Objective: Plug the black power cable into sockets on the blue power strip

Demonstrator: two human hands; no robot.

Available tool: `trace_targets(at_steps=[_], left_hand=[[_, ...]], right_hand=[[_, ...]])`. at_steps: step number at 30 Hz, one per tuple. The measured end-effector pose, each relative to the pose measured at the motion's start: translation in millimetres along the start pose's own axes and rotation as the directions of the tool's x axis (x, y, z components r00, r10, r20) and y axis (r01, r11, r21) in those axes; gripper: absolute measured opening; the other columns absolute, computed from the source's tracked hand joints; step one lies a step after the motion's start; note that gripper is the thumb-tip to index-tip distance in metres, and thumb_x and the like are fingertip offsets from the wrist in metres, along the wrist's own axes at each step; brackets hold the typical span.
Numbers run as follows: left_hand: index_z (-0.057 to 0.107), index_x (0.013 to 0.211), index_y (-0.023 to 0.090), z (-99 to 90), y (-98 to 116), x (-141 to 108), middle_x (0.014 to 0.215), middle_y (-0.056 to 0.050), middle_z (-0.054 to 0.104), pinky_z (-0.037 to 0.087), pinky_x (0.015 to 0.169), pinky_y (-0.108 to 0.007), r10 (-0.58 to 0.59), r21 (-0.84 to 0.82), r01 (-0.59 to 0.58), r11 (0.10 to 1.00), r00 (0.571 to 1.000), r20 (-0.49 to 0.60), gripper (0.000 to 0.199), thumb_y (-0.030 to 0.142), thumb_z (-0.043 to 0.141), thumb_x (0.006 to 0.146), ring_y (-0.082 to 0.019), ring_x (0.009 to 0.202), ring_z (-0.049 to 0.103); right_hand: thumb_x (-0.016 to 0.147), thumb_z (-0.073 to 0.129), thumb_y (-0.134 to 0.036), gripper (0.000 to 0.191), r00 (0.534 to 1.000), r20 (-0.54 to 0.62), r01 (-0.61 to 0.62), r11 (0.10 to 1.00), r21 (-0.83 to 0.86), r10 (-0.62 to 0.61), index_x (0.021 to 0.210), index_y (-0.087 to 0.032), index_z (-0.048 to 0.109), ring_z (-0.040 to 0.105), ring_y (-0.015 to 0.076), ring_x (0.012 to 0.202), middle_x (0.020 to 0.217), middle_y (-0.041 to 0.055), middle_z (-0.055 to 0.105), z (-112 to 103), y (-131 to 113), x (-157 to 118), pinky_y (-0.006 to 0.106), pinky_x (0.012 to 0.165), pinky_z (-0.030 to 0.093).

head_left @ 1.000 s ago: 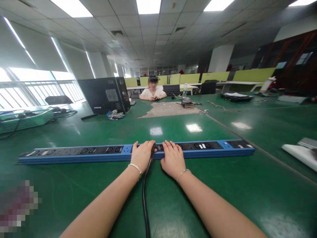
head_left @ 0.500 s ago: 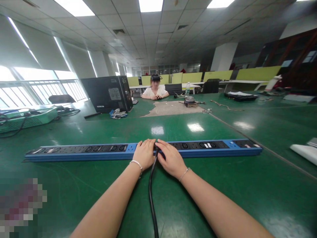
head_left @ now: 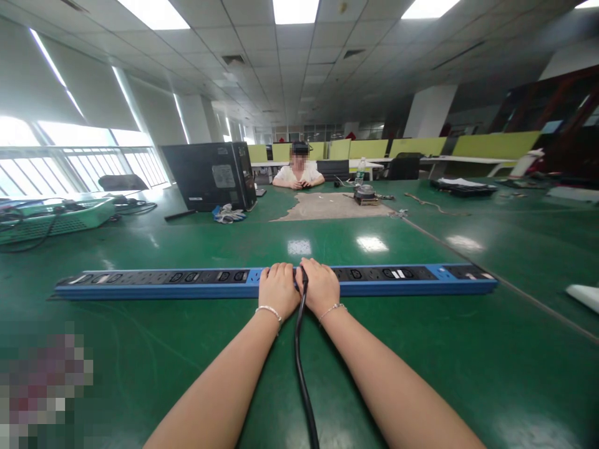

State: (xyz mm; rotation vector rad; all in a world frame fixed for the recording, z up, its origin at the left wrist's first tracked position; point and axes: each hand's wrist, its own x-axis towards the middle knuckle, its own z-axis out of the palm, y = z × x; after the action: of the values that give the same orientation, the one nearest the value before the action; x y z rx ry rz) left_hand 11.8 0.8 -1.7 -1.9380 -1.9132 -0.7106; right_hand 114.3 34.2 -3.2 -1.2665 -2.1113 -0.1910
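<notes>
A long blue power strip (head_left: 140, 290) with black socket panels lies crosswise on the green table. My left hand (head_left: 279, 290) rests over its middle, fingers together and curled over the top towards the far edge. Right beside it, my right hand (head_left: 321, 287) is closed around the plug end of a thick black power cord (head_left: 300, 349), against the strip's top face. Most of the plug is hidden by my fingers, so how deep it sits cannot be seen. The cord runs down between my forearms towards me.
Further back stand a black computer case (head_left: 206, 178), gloves (head_left: 228, 214) and a green basket (head_left: 88, 215) of cables. A person (head_left: 298, 171) sits across the table. A round dark device (head_left: 365, 193) and a bottle (head_left: 360, 169) stand near a bare patch of tabletop.
My right hand has drawn in closer around the plug, its wrist moving left and its fingers more upright. My left hand stays on the strip. The view has shifted slightly.
</notes>
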Motion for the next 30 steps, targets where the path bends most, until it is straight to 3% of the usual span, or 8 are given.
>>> trace_targets(at_steps=[3, 14, 24, 30], left_hand=[[0.057, 0.102, 0.014, 0.7, 0.2, 0.1, 0.105, -0.012, 0.063, 0.031, 0.093, -0.041, -0.004, -0.009, 0.004, 1.0, 1.0, 0.003, 0.038, 0.032, 0.026, 0.091, -0.024, 0.104, 0.053], [0.055, 0.103, 0.016, -3.1, -0.8, -0.4, 0.107, -0.012, 0.062, 0.031, 0.093, -0.041, 0.004, -0.008, -0.004, 1.0, 0.999, 0.042, 0.036, 0.034, 0.027, 0.091, -0.024, 0.105, 0.052], [0.056, 0.105, 0.016, -1.8, -0.3, 0.2, 0.108, -0.012, 0.063, 0.032, 0.093, -0.041, -0.004, -0.001, 0.004, 1.0, 0.999, 0.033, 0.037, 0.033, 0.027, 0.091, -0.024, 0.107, 0.052], [0.054, 0.107, 0.016, 1.0, -3.0, -0.7, 0.112, -0.012, 0.061, 0.031, 0.094, -0.041, -0.001, 0.006, 0.0, 1.0, 0.999, 0.045, 0.033, 0.033, 0.034, 0.087, -0.025, 0.108, 0.051]], right_hand=[[0.09, 0.034, -0.029, 0.03, 1.0, 0.019, -0.005, 1.0, 0.019, 0.005, 0.108, -0.018, 0.057, 0.052, 0.0184, 0.111, 0.112, 0.0066, 0.064, -0.1, 0.9, -2.0, 0.033, 0.097, 0.028], [0.09, 0.034, -0.031, 0.026, 0.99, 0.098, -0.106, 0.993, 0.045, 0.101, 0.093, -0.022, 0.058, 0.054, 0.0192, 0.108, 0.099, 0.0045, 0.068, -6.6, -5.2, 0.8, 0.039, 0.098, 0.027], [0.089, 0.036, -0.037, 0.037, 0.98, -0.003, -0.201, 0.979, -0.017, 0.201, 0.106, -0.017, 0.062, 0.049, 0.0231, 0.114, 0.115, 0.0091, 0.062, 2.5, -4.8, -4.2, 0.037, 0.093, 0.03], [0.09, 0.035, -0.036, 0.037, 0.969, -0.058, -0.23, 0.962, 0.15, 0.241, 0.106, -0.017, 0.062, 0.057, 0.0176, 0.103, 0.108, 0.0073, 0.066, 1.9, -9.0, 0.6, 0.032, 0.091, 0.036]])
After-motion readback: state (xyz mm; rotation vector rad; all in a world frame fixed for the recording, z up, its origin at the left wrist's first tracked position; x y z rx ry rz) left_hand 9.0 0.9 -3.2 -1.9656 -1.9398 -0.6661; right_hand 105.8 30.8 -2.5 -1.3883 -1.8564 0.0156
